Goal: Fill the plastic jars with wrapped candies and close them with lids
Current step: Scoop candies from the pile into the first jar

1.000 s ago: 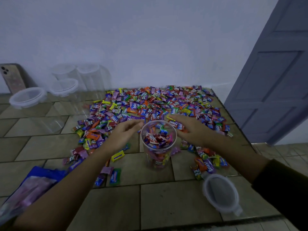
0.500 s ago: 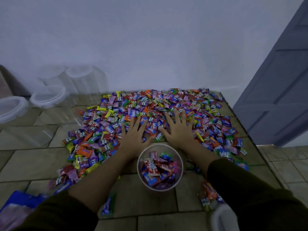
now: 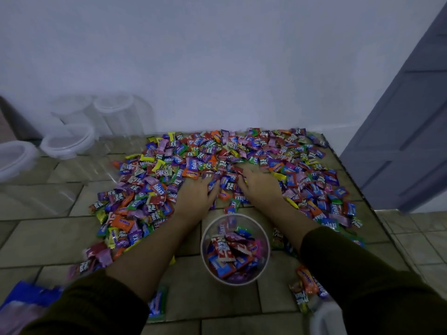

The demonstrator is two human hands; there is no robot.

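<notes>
Filling step: scooping wrapped candies [image 3: 229, 160] for the open jar [image 3: 202, 250].

Digging into the near edge of the heap on the table [image 3: 48, 238] with left grip [image 3: 196, 193] and right grip [image 3: 262, 188] side by side, fingers bent down into the wrappers with tips buried, each closing round a clump and hemming in a few more between the thumbs. Judging the jar, upright between the forearms and nearer the body than the heap, as only partly filled and not ready for capping. Next, probably: lifting both handfuls clear, drawing back over the rim, and letting go straight down without clipping the thin wall or spilling onto the tiles. Leaving for later what looks like the lid [image 3: 323, 319] at the lower right edge.
</notes>
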